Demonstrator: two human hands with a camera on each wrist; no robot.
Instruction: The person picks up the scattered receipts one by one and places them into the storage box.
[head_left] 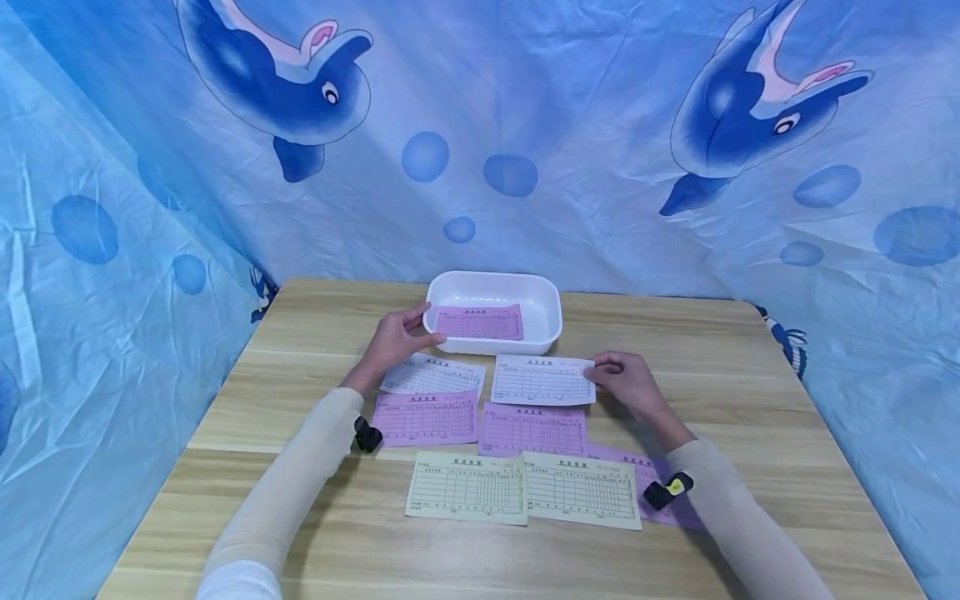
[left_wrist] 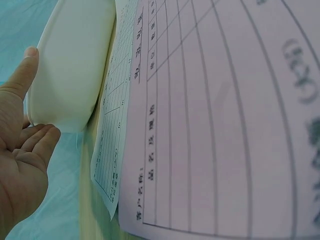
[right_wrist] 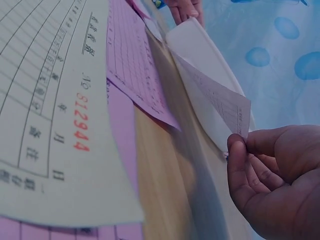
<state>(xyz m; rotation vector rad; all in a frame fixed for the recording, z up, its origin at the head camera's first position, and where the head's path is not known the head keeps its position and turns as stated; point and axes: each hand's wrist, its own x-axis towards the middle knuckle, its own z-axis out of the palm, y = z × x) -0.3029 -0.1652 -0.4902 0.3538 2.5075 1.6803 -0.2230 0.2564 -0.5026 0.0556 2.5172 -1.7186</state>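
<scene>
My left hand [head_left: 396, 343] holds the left end of a white plastic tray [head_left: 498, 345], thumb at the front rim and fingers at the side. Inside the tray lies a pink receipt slip [head_left: 480, 323]. My right hand [head_left: 632, 385] pinches the right edge of a white receipt slip [head_left: 542, 382] between thumb and forefinger. In the right wrist view this held slip [right_wrist: 222, 95] is raised at a slant and overlaps the tray [right_wrist: 200, 50]. Another white slip [head_left: 435, 375] lies below the left hand, partly covered by a pink slip [head_left: 426, 419].
Nearer on the wooden table [head_left: 360, 533] lie a middle pink slip [head_left: 532, 432], two pale yellow slips, left [head_left: 467, 489] and right [head_left: 581, 490], and a pink slip [head_left: 667, 510] partly under the right forearm. A blue dolphin-print cloth [head_left: 480, 108] hangs behind.
</scene>
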